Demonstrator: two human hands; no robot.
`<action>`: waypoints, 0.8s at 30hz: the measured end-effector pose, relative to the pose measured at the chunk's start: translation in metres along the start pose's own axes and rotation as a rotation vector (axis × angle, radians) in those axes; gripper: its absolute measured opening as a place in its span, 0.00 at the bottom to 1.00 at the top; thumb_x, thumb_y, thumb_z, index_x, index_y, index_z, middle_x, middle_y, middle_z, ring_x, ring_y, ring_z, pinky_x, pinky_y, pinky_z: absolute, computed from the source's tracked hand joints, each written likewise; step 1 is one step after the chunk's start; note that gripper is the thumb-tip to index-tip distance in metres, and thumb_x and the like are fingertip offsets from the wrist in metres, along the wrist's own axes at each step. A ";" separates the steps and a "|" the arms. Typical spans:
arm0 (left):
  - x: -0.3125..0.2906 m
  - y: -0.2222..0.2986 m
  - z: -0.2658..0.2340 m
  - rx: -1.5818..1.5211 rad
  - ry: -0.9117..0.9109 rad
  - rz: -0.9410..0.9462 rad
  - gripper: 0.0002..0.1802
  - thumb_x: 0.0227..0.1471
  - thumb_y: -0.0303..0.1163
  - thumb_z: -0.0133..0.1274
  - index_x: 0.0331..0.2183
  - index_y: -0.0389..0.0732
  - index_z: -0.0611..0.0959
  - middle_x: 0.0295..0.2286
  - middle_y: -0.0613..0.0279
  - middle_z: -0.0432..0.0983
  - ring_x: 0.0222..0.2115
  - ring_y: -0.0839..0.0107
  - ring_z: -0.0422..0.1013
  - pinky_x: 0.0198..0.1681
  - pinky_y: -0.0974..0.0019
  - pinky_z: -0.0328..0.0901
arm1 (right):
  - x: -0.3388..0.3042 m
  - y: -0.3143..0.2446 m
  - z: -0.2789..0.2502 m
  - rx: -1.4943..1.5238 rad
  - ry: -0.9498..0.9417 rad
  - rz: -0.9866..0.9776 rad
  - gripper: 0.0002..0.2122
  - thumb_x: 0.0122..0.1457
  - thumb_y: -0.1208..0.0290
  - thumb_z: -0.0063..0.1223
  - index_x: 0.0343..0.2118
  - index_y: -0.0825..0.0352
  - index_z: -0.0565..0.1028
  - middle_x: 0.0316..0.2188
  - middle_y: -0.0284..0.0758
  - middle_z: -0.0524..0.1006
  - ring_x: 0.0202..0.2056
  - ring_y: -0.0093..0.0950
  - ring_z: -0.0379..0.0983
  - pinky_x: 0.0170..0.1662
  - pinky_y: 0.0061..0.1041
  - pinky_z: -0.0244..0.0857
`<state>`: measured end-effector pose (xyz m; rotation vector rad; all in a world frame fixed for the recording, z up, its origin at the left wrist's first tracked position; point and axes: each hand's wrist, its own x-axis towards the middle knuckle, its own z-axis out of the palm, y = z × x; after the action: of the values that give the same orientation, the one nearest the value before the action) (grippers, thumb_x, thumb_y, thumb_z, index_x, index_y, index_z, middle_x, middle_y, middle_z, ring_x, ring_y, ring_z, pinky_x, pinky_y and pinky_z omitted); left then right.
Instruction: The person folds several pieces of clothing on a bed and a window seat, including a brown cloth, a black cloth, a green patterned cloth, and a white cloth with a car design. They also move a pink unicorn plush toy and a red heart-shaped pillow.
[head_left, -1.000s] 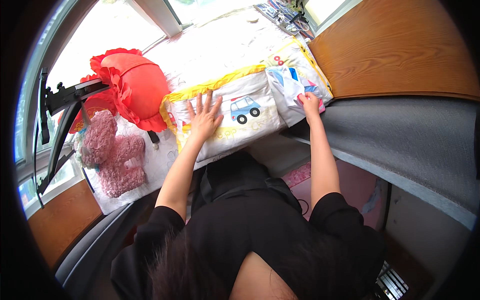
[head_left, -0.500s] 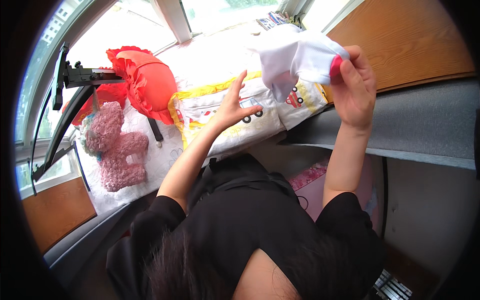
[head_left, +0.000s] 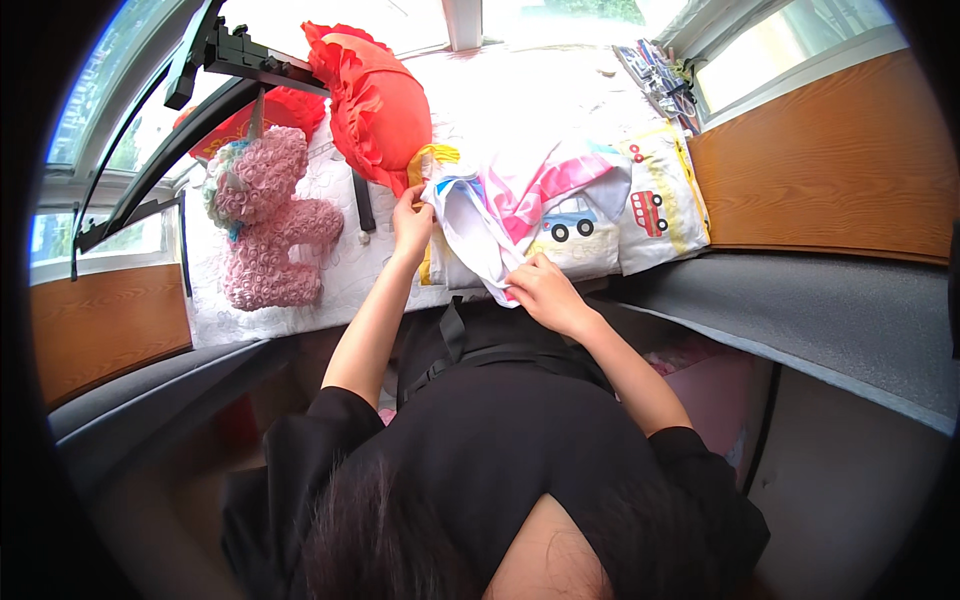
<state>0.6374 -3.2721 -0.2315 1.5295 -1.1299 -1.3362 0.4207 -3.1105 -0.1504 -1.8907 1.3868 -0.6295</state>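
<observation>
A thin white garment (head_left: 470,225) with pink and blue patches hangs spread between my two hands, its exact kind unclear among the folds. At its left edge, my left hand (head_left: 412,225) pinches the cloth with the fingertips. My right hand (head_left: 548,293) grips the lower edge, nearer to my body. Under the garment lies white cloth with yellow trim (head_left: 665,205), printed with cars. The garment covers much of this cloth's left part.
A red ruffled cushion (head_left: 385,115) and a pink plush toy (head_left: 270,225) sit to the left. A black stand (head_left: 235,62) reaches in at the upper left. Wooden panels (head_left: 815,150) and a grey-blue padded edge (head_left: 790,310) border the right.
The garment has come down from the upper right to the middle, and its pink patches now show. My left hand, open before, has taken hold of it. The view has shifted right.
</observation>
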 end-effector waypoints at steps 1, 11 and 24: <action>0.006 0.000 -0.002 0.108 -0.026 0.098 0.20 0.45 0.23 0.49 0.44 0.33 0.75 0.33 0.57 0.74 0.28 0.72 0.71 0.33 0.71 0.68 | -0.001 -0.006 -0.003 0.064 -0.007 0.052 0.06 0.53 0.70 0.53 0.31 0.67 0.74 0.32 0.34 0.74 0.41 0.36 0.64 0.47 0.33 0.59; -0.012 0.051 0.010 0.716 -0.363 0.623 0.40 0.38 0.46 0.66 0.52 0.44 0.69 0.56 0.46 0.51 0.58 0.48 0.52 0.58 0.55 0.53 | -0.008 -0.027 -0.003 0.242 -0.066 0.038 0.08 0.52 0.71 0.56 0.30 0.69 0.71 0.40 0.36 0.68 0.44 0.38 0.64 0.47 0.32 0.61; -0.011 0.072 -0.001 0.467 -0.508 0.307 0.16 0.47 0.42 0.60 0.29 0.38 0.82 0.48 0.63 0.66 0.35 0.78 0.64 0.38 0.71 0.60 | -0.013 -0.078 -0.044 -0.093 0.084 -0.140 0.10 0.40 0.84 0.50 0.28 0.69 0.66 0.30 0.39 0.65 0.36 0.39 0.63 0.42 0.34 0.61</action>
<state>0.6295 -3.2822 -0.1600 1.2699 -2.0239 -1.3382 0.4320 -3.0947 -0.0622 -2.0700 1.3657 -0.7307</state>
